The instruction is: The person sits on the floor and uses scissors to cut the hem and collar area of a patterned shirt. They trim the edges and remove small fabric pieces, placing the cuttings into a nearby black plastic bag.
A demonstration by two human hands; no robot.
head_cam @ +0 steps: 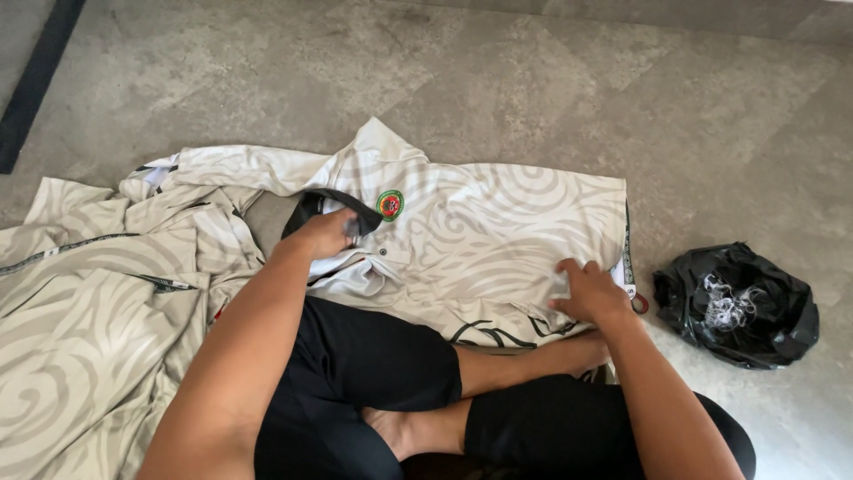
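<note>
Mottled stone floor (pixel 533 80), swirl-patterned shirt (pixel 498 231)

We sit cross-legged behind the white shirt (pixel 480 231), with our bare feet tucked in front of us. Both our arms are bare and reach forward over our knees toward it. Our left hand (pixel 324 233) is at the shirt's collar, fingers curled shut, pinching the dark collar edge. That arm is long and nearly straight. Our right hand (pixel 591 292) is at the shirt's bottom end, palm down, fingers bent and pressing on the cloth. Our two hands are well apart, one at each end of the shirt.
</note>
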